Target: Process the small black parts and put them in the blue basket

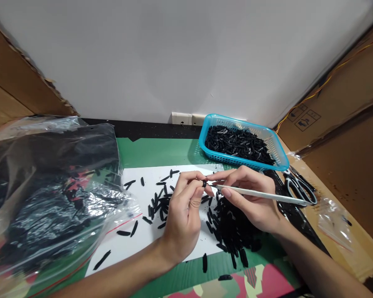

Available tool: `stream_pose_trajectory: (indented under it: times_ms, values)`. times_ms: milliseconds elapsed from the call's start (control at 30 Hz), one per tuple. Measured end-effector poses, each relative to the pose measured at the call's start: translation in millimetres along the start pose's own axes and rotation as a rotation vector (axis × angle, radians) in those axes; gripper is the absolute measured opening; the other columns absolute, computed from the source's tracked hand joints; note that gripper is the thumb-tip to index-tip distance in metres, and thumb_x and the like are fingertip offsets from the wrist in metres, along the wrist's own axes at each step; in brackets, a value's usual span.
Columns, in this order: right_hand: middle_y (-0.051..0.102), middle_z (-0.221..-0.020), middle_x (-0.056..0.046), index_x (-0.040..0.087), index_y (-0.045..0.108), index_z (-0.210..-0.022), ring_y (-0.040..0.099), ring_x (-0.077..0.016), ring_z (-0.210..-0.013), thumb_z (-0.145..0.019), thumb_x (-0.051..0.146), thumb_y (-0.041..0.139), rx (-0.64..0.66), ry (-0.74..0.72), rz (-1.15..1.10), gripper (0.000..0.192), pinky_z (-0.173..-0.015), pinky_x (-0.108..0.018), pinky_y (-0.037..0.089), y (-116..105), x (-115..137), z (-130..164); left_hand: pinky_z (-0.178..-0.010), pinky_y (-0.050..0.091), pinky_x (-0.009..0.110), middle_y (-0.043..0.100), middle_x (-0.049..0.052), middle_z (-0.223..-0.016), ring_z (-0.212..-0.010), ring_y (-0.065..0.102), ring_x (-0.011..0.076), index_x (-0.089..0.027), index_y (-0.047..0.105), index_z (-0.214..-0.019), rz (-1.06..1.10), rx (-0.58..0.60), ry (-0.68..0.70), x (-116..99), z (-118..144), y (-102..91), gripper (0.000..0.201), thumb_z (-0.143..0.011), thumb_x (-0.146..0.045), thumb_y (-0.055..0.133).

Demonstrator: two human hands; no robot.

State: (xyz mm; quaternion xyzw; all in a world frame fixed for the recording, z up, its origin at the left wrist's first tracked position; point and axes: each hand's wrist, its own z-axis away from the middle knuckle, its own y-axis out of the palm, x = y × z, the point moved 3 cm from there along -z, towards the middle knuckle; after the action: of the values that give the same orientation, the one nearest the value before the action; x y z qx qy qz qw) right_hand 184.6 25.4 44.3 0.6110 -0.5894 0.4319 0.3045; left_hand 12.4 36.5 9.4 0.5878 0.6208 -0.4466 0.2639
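My left hand (185, 211) is closed, pinching a small black piece (204, 183) between thumb and fingertips above the white paper (136, 203). In my right hand (251, 194) is a slim pale-grey tool (267, 194) with a thin tip, whose exact kind I cannot make out. Its tip meets the black piece or lies very close to it, and my right fingertips are near my left ones. Loose black strips (157, 203) are scattered over the paper to the left. A dense pile of black strips (233, 227) lies below my right hand, partly covered by it.
A blue plastic basket (244, 159) full of black strips stands at the back right. Black-handled scissors (298, 188) rest beside it. To the left lies a large clear zip bag (59, 207) with dark contents. Cardboard boxes (338, 99) flank both sides, and a white wall (143, 58) rises behind.
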Motion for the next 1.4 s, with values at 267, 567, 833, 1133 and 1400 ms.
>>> stream_pose_trajectory:
  times_ms: [267, 567, 833, 1133, 1400]
  values:
    - [0.082, -0.117, -0.01, 0.02, 0.068, -0.096, 0.079, -0.0243, -0.111, -0.097, 0.014, 0.073, 0.021, 0.008, 0.085, 0.008, -0.093, -0.038, 0.066, 0, -1, 2, -0.091, 0.051, 0.028, 0.059, 0.005, -0.111, -0.107, 0.061, 0.0166, -0.021, 0.064, -0.087, -0.011, -0.002, 0.014, 1, 1, 0.5, 0.027, -0.107, -0.014, 0.047]
    - [0.082, -0.118, -0.012, 0.02, 0.066, -0.094, 0.081, -0.0251, -0.106, -0.098, 0.018, 0.072, 0.014, 0.003, 0.155, 0.008, -0.089, -0.039, 0.067, 0, -2, 3, -0.085, 0.051, 0.028, 0.058, 0.005, -0.109, -0.1, 0.06, 0.0162, -0.02, 0.061, -0.085, -0.035, 0.0, 0.007, 1, 0, 0.7, 0.028, -0.107, -0.015, 0.046]
    - [0.082, -0.118, -0.011, 0.022, 0.062, -0.095, 0.081, -0.0204, -0.1, -0.099, 0.014, 0.067, 0.081, -0.149, 0.416, 0.009, -0.083, -0.03, 0.067, 3, -2, 5, -0.082, 0.053, 0.03, 0.059, 0.007, -0.109, -0.101, 0.061, 0.019, -0.02, 0.06, -0.085, -0.089, -0.006, -0.024, 2, -1, 3.3, 0.026, -0.107, -0.017, 0.046]
    - [0.075, -0.123, -0.027, 0.016, 0.059, -0.099, 0.076, -0.0317, -0.114, -0.1, 0.003, 0.054, 0.043, -0.523, 0.972, 0.013, -0.091, -0.041, 0.066, 21, -16, 10, -0.085, 0.049, 0.028, 0.057, 0.004, -0.102, -0.095, 0.06, 0.016, -0.02, 0.064, -0.087, -0.066, 0.031, -0.048, 5, -2, 4.2, 0.027, -0.108, -0.019, 0.047]
    - [0.081, -0.094, -0.006, 0.02, 0.065, -0.104, 0.075, -0.0158, -0.075, -0.106, 0.017, 0.057, -0.049, -0.295, 0.974, 0.008, -0.066, -0.024, 0.054, -10, -27, 5, -0.092, 0.048, 0.031, 0.06, 0.007, -0.114, -0.109, 0.061, 0.0191, -0.02, 0.065, -0.085, 0.016, -0.016, -0.082, 2, -5, 0.8, 0.033, -0.109, -0.024, 0.044]
